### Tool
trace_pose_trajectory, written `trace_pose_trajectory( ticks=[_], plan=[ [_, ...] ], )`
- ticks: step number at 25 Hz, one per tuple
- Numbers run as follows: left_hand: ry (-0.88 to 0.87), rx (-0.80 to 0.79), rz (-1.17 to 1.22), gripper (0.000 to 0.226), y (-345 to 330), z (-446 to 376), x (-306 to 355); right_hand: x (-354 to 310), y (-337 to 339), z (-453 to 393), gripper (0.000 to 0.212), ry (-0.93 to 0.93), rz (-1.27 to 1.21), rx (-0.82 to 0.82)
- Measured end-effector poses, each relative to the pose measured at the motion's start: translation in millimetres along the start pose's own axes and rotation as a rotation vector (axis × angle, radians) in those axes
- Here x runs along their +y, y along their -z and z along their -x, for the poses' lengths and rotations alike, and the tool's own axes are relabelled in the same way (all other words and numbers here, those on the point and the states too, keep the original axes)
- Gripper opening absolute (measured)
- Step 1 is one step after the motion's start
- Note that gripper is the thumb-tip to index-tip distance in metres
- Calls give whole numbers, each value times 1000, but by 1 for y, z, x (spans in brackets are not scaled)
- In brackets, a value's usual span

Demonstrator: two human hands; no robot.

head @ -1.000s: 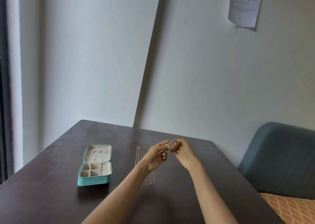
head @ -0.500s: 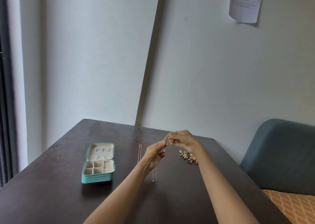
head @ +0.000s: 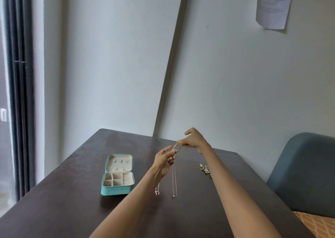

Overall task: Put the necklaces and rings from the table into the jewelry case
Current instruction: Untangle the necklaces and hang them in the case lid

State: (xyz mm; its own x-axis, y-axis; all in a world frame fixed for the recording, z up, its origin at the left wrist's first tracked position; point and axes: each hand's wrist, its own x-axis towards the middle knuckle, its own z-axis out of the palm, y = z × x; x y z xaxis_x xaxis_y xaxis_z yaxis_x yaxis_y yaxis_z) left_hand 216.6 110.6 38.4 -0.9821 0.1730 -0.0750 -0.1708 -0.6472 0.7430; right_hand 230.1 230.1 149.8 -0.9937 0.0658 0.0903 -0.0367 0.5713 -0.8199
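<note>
A thick gold necklace is held in the air above the dark table. My right hand pinches its upper end and my left hand pinches its lower end. A teal jewelry case lies open to the left, with cream compartments. Two thin chain necklaces lie on the table: one stretched below my hands, the other partly hidden by my left forearm. A small heap of rings sits to the right, partly behind my right forearm.
The table's far edge meets a white wall. A blue-grey chair stands at the right, with an orange patterned cushion below it. A dark window frame runs down the left. A paper sheet hangs on the wall.
My hands have drawn apart, the right one rising and the left one lowering, so the gold necklace stretches between them. The view has shifted and the rings and second chain show more.
</note>
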Motion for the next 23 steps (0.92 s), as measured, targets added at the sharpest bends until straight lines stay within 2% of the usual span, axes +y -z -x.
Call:
trace_pose_trajectory(
  ticks=[4,7,9,11,13,15,17,21,23],
  plan=[
    [-21,-21,-84,24,17,1,29,-13,-17,-1,42,49,-24,6],
    [-109,-16,-268,9,36,4,65,-23,-30,-3,38,75,39,1],
    [-233,163,-533,16,60,3,91,-27,-43,-4,36,92,72,-23],
    [-321,417,-911,23,95,-1,112,-28,-58,-1,33,110,89,-44],
    [-252,561,-1293,25,133,0,122,-29,-73,1,29,120,105,-61],
    [-135,578,-1502,31,159,5,123,-29,-86,4,24,139,138,-70],
    [-29,547,-1510,37,176,9,121,-27,-101,5,21,168,178,-85],
    [57,532,-1239,8,193,7,119,-29,-126,10,15,304,238,-141],
    [97,495,-1134,7,193,9,121,-32,-133,10,11,351,234,-181]
  ],
)
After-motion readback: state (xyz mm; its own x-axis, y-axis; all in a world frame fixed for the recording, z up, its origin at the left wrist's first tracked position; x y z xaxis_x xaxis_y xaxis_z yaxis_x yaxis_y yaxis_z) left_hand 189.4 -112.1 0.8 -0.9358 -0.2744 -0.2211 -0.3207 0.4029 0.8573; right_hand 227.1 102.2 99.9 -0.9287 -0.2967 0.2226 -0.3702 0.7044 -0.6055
